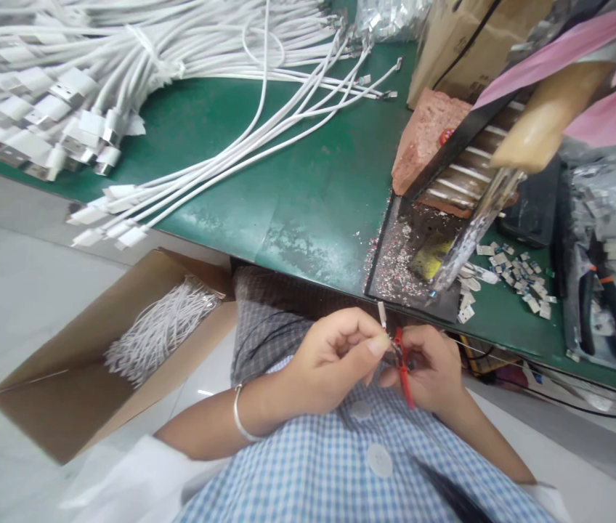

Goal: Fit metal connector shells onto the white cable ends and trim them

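Note:
My left hand point(330, 359) is closed in a pinch on a thin white cable end point(382, 314) that sticks up between finger and thumb. My right hand point(431, 367) is wrapped round a small red-handled cutter point(403, 363), whose jaws meet the cable right at my left fingertips. Both hands are held close to my chest, just below the front edge of the green table point(308, 189). A silver bangle point(242, 418) sits on my left wrist.
Bundles of white USB cables point(123, 80) cover the table's far left. A cardboard box point(106, 356) holding white cables stands on the floor at left. A soldering iron point(509, 160) on its stand, a brick point(422, 138), small metal shells point(515, 280) and pliers point(607, 305) lie at right.

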Action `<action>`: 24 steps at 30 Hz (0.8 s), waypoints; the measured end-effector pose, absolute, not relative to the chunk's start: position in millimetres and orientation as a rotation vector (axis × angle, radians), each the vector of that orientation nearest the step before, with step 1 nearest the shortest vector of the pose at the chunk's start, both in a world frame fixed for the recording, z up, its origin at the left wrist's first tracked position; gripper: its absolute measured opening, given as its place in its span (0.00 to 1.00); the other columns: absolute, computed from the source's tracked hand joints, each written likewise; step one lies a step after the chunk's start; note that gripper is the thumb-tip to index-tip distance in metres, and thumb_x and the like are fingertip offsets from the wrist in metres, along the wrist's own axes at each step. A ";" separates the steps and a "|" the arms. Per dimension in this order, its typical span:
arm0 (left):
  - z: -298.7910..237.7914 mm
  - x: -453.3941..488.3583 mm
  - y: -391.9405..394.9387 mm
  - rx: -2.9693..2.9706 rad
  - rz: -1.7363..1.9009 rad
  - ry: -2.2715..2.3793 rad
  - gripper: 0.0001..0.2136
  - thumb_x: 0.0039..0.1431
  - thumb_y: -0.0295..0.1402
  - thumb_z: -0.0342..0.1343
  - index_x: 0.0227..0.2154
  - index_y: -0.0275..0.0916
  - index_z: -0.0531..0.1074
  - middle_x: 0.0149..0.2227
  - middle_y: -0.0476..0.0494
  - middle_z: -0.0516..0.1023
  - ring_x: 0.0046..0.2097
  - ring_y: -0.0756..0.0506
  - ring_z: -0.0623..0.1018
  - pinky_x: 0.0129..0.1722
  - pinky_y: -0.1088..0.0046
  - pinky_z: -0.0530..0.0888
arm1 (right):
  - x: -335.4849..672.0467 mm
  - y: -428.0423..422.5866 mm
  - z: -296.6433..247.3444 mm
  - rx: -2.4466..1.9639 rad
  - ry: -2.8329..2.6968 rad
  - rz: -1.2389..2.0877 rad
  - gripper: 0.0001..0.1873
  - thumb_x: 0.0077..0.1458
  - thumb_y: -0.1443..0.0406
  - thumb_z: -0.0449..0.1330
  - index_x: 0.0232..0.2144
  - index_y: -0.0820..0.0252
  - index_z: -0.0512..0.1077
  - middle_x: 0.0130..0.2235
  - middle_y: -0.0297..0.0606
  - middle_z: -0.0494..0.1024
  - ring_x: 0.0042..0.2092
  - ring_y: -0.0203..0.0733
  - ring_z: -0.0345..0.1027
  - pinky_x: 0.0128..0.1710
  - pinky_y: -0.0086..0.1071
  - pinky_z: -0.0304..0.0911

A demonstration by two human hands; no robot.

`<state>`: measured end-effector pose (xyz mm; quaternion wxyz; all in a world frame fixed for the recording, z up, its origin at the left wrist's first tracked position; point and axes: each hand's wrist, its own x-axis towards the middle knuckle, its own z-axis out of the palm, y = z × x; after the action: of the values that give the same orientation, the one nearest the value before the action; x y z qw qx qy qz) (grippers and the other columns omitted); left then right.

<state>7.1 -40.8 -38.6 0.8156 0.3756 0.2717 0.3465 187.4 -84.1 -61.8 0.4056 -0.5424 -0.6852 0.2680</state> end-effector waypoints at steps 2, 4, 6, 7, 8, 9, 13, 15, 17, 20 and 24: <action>-39.8 7.5 -41.7 0.785 0.733 0.583 0.14 0.64 0.42 0.58 0.30 0.36 0.67 0.20 0.54 0.67 0.21 0.55 0.67 0.27 0.77 0.72 | 187.3 -83.5 -60.6 -1.375 -1.746 0.657 0.20 0.52 0.51 0.67 0.26 0.56 0.64 0.18 0.26 0.68 0.17 0.31 0.57 0.18 0.27 0.54; -41.5 8.0 -42.7 0.761 0.741 0.570 0.14 0.64 0.42 0.58 0.30 0.36 0.67 0.20 0.55 0.67 0.22 0.54 0.69 0.28 0.76 0.74 | 187.1 -83.7 -60.2 -1.389 -1.753 0.641 0.19 0.52 0.51 0.67 0.26 0.56 0.64 0.19 0.26 0.68 0.17 0.31 0.57 0.18 0.27 0.55; -42.8 8.3 -43.6 0.750 0.749 0.559 0.13 0.64 0.41 0.58 0.31 0.36 0.68 0.20 0.54 0.67 0.23 0.54 0.70 0.30 0.75 0.74 | 186.6 -84.8 -60.6 -1.391 -1.748 0.646 0.18 0.53 0.53 0.67 0.27 0.56 0.64 0.19 0.26 0.69 0.18 0.31 0.58 0.18 0.27 0.55; -43.1 8.3 -43.8 0.750 0.755 0.554 0.13 0.64 0.40 0.58 0.31 0.36 0.68 0.20 0.54 0.67 0.23 0.54 0.70 0.29 0.76 0.74 | 186.2 -85.5 -60.8 -1.385 -1.745 0.656 0.17 0.53 0.54 0.67 0.27 0.55 0.64 0.19 0.26 0.69 0.18 0.32 0.59 0.19 0.27 0.55; -43.2 8.3 -44.0 0.754 0.760 0.547 0.12 0.65 0.40 0.57 0.31 0.36 0.68 0.20 0.54 0.67 0.24 0.54 0.70 0.29 0.76 0.73 | 185.6 -86.1 -61.0 -1.378 -1.741 0.670 0.17 0.54 0.56 0.67 0.27 0.55 0.64 0.20 0.26 0.69 0.18 0.32 0.59 0.19 0.27 0.56; -43.1 8.3 -44.1 0.757 0.762 0.539 0.12 0.65 0.39 0.57 0.31 0.35 0.68 0.20 0.54 0.67 0.24 0.54 0.70 0.29 0.77 0.73 | 184.9 -86.6 -61.0 -1.369 -1.737 0.685 0.16 0.54 0.57 0.67 0.27 0.55 0.64 0.20 0.26 0.70 0.18 0.32 0.60 0.19 0.27 0.56; -41.4 7.5 -43.4 0.751 0.778 0.488 0.10 0.66 0.37 0.55 0.32 0.36 0.67 0.21 0.54 0.67 0.25 0.54 0.70 0.30 0.77 0.72 | 182.4 -85.6 -59.1 -1.345 -1.731 0.724 0.15 0.56 0.59 0.67 0.27 0.55 0.64 0.19 0.26 0.70 0.19 0.33 0.62 0.20 0.27 0.57; -40.5 6.2 -42.2 0.783 0.787 0.481 0.10 0.67 0.36 0.55 0.32 0.36 0.67 0.21 0.54 0.67 0.24 0.54 0.69 0.29 0.78 0.71 | 182.1 -84.5 -57.8 -1.339 -1.677 0.819 0.17 0.54 0.58 0.69 0.26 0.56 0.64 0.19 0.26 0.69 0.20 0.33 0.61 0.21 0.27 0.56; -40.0 4.0 -40.7 0.866 0.794 0.510 0.10 0.66 0.36 0.55 0.32 0.36 0.67 0.22 0.53 0.67 0.23 0.55 0.67 0.26 0.81 0.67 | 182.2 -84.9 -57.3 -1.321 -1.578 1.012 0.21 0.50 0.55 0.71 0.24 0.56 0.63 0.19 0.25 0.67 0.20 0.32 0.58 0.20 0.27 0.53; -39.7 0.6 -38.6 1.001 0.820 0.576 0.10 0.65 0.35 0.57 0.31 0.36 0.68 0.23 0.52 0.68 0.22 0.55 0.66 0.23 0.83 0.64 | 182.6 -89.3 -57.8 -1.253 -1.488 1.286 0.27 0.50 0.44 0.67 0.22 0.56 0.61 0.18 0.25 0.63 0.19 0.31 0.53 0.18 0.27 0.49; -38.5 -1.5 -38.0 1.074 0.835 0.558 0.09 0.64 0.35 0.58 0.31 0.36 0.68 0.23 0.52 0.69 0.23 0.55 0.67 0.23 0.83 0.64 | 182.5 -94.2 -56.7 -1.161 -1.501 1.490 0.28 0.57 0.42 0.58 0.21 0.57 0.60 0.17 0.26 0.63 0.17 0.30 0.53 0.16 0.25 0.52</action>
<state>-1.5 -38.0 -38.5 0.7419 0.4897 0.2546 0.3807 182.5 -94.2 -56.7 0.3565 -0.4497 -0.5813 0.5769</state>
